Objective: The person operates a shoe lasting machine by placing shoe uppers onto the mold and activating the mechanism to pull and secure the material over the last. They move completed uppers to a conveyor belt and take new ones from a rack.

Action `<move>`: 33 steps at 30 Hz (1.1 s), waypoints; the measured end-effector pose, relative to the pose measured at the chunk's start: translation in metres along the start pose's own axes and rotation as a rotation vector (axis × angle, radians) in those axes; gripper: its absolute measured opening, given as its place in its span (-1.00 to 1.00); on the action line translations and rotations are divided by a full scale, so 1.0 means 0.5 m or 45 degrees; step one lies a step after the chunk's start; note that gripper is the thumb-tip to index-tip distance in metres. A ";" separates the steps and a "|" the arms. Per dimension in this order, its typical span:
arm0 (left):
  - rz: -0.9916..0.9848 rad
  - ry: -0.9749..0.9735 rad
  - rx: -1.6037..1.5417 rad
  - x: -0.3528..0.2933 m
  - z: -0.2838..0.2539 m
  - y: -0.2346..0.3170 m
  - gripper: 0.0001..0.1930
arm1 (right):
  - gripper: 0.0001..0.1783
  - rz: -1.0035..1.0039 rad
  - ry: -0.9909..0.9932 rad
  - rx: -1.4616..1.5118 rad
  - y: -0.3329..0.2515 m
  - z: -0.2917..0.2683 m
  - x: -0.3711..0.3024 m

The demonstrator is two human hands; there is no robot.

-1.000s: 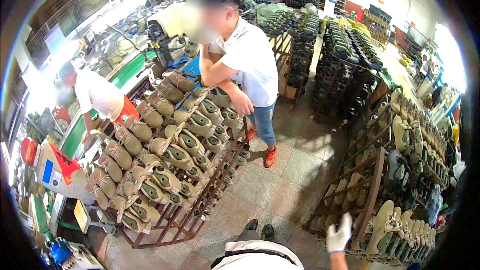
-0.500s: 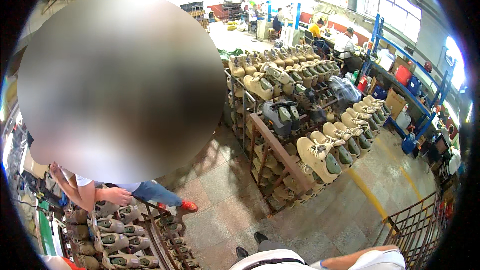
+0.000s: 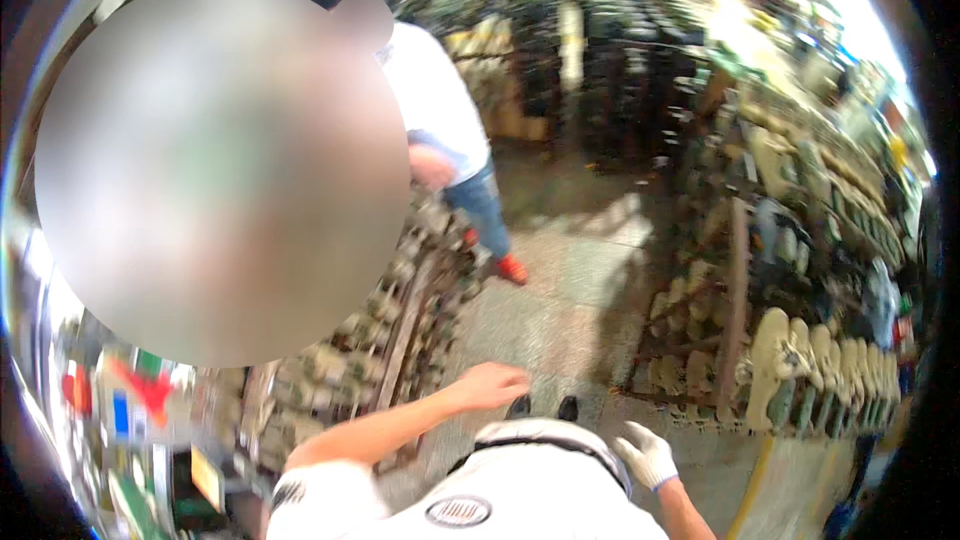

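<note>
**In the Workshop Aisle, Nothing Is Being Seen Lifted**

The gloved right grip [image 3: 648, 457] is being held beside the waist, its thumb and fingers being spread apart with no object shown between them. The bare left grip [image 3: 490, 386] is being held across the front of the body, above the tiled floor [image 3: 540, 330]; whether its fingers are being closed cannot be told, the palm being hidden, though nothing is being shown projecting from it. An interval between handlings is being judged the present step, no shoe being touched by either grip.

To the right, apart from the glove, beige shoes [image 3: 770, 370] are being borne in a close row on a brown rack [image 3: 735, 300]. For any pick from that row, a nearer stance is being judged necessary, with the spread fingers being set around one shoe and its neighbours being left undisturbed.

To the left, more shoes, blurred, are being carried by a second rack [image 3: 408, 325]. Beside it, a co-worker [image 3: 435, 90] in a white top, jeans and red footwear is being seen, part of the figure being obscured.
</note>
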State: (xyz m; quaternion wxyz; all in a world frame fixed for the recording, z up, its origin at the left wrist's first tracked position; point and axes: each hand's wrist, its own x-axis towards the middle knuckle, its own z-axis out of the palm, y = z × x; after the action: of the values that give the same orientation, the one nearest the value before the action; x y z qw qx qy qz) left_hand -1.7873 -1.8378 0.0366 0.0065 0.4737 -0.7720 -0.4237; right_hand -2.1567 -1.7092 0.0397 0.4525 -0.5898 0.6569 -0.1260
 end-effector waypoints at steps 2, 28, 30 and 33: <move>-0.024 -0.379 0.064 0.098 0.078 0.080 -0.32 | -0.48 -0.069 -0.274 0.128 -0.055 0.009 0.042; -0.321 0.490 0.232 -0.053 0.159 -0.028 -0.65 | -0.63 -0.820 -0.111 -0.256 -0.316 0.042 0.148; -0.125 0.456 -0.019 -0.129 0.088 0.000 -0.64 | -0.62 -0.823 -0.484 -0.400 -0.313 0.067 0.164; 0.009 0.235 -0.098 -0.182 0.085 -0.051 -0.65 | -0.56 -0.776 -0.818 -0.469 -0.306 0.116 0.207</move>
State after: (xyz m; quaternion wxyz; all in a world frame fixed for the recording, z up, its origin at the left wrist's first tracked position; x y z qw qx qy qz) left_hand -1.7363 -1.7480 0.0280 0.0972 0.5074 -0.7530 -0.4074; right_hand -2.0017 -1.8213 0.0679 0.4631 -0.8349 0.2923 0.0542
